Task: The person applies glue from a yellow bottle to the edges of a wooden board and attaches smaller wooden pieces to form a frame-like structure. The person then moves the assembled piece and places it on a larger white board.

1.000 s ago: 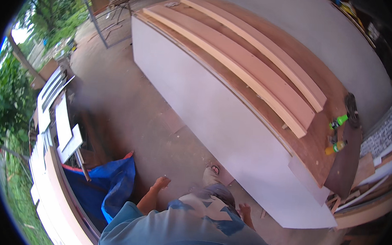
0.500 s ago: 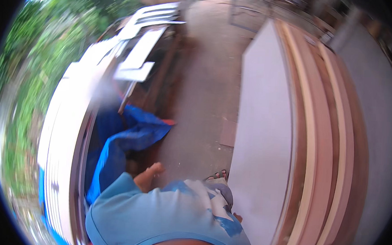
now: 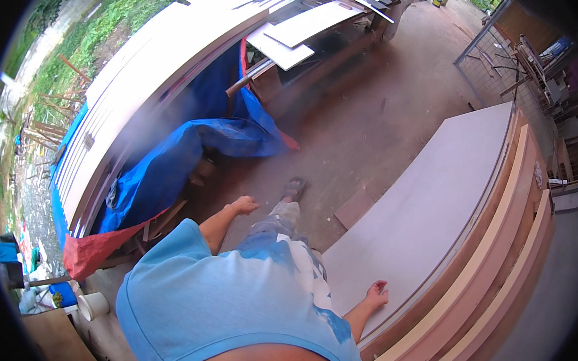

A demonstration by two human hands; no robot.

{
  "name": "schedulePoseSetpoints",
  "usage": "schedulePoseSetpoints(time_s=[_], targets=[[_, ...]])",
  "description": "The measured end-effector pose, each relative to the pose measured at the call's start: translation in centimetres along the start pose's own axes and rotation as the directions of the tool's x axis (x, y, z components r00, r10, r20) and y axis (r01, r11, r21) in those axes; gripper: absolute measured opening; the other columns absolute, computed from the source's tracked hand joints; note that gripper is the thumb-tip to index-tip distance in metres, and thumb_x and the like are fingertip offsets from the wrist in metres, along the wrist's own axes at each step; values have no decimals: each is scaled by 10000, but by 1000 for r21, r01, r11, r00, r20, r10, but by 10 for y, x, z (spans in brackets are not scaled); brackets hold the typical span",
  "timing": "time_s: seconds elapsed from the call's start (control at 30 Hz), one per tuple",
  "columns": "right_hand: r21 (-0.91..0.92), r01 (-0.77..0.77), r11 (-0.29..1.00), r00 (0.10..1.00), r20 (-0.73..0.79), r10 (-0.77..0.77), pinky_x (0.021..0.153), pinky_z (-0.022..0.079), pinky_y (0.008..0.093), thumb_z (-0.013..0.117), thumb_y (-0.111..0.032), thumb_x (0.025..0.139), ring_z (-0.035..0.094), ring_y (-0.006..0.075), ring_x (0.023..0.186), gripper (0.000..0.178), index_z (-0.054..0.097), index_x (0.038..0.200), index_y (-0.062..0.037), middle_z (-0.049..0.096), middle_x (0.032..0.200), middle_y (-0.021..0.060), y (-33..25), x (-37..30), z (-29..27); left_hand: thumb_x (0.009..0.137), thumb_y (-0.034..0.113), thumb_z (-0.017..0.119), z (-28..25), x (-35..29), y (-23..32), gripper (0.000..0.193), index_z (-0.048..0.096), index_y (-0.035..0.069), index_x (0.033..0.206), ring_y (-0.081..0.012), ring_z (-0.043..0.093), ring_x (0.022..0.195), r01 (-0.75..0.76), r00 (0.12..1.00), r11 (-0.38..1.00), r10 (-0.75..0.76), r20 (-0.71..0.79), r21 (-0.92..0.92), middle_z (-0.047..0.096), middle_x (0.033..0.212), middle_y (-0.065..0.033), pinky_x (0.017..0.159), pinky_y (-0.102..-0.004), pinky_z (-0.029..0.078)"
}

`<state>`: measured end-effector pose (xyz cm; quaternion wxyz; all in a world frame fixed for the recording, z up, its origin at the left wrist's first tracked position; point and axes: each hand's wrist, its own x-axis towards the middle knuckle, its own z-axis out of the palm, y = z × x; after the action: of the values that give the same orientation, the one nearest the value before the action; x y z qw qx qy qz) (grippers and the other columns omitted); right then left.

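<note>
Dusty concrete floor [image 3: 353, 111] in an open-sided workshop, with greenery [image 3: 129, 32] beyond at the left. Seen at lower left: a pale bucket [image 3: 93, 306], contents impossible to make out, and just beside it a blue item [image 3: 62, 294], too small to tell whether a container or not. Along the left, a long stack of white boards [image 3: 156, 73], with a blue tarp [image 3: 178, 148] hanging in folds along its inner side and ending in a red corner [image 3: 99, 255]. Cannot tell what lies within the folds.

Near the tarp, out over the floor, the left grip [image 3: 244, 205], seen edge-on; cannot tell whether spread or pressed together. To the right, the right grip [image 3: 377, 293], fingers loosely spread and slightly bent, in front of the white side panel [image 3: 428, 182]; cannot tell whether touching it. Above that panel, a brown worktop [image 3: 420, 304], carrying two long wooden beams [image 3: 477, 261] side by side. On the floor near the panel, a flat brown piece [image 3: 353, 207].
</note>
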<state>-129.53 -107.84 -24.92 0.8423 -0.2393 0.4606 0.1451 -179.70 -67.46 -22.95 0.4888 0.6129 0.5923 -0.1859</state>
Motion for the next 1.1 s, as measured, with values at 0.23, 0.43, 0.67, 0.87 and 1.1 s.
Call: schedulePoseSetpoints(time_s=[0.23, 0.43, 0.67, 0.87, 1.1], targets=[[146, 143, 979, 969, -220, -109, 700, 575, 403, 508, -148, 994, 632, 269, 815, 270, 485, 1159, 64, 611, 971, 171, -15, 15, 43, 893, 392, 577, -45, 52, 4, 433, 702, 42, 1116, -268, 733, 823, 293, 951, 955, -296, 95, 41, 715, 1000, -141, 681, -421, 596], [-166, 299, 940, 946, -74, -314, 765, 559, 377, 546, -183, 971, 621, 236, 849, 215, 544, 1059, 13, 617, 956, 121, 38, -37, 91, 930, 414, 557, -122, 196, 65, 428, 763, 43, 874, -265, 728, 750, 5, 972, 949, -80, 223, 317, 733, 791, -138, 668, -415, 593], [-637, 41, 770, 992, -65, -106, 791, 534, 354, 523, -230, 991, 606, 219, 866, 220, 554, 1020, -14, 618, 980, 99, 107, -26, 137, 920, 330, 549, -221, 346, 286, 376, 706, 8, 1034, -402, 665, 1010, -383, 865, 856, 464, -189, 349, 706, 1047, -214, 848, -496, 543], [-625, -34, 779, 969, -210, -126, 799, 531, 380, 518, -234, 994, 592, 230, 879, 261, 504, 1110, -1, 595, 1020, 106, 110, 13, 142, 930, 307, 543, -225, 309, 431, 395, 683, -6, 1127, -412, 645, 1068, -575, 796, 812, 583, -162, 97, 695, 1088, -243, 944, -469, 506], [-609, -171, 774, 975, -218, 43, 834, 524, 386, 477, -215, 986, 568, 245, 904, 249, 469, 1112, 0, 567, 1033, 114, 116, 111, 146, 913, 373, 531, -163, 321, 311, 428, 726, 6, 1017, -403, 660, 1032, -344, 939, 815, 309, 152, 466, 700, 1054, -236, 914, -500, 506]])
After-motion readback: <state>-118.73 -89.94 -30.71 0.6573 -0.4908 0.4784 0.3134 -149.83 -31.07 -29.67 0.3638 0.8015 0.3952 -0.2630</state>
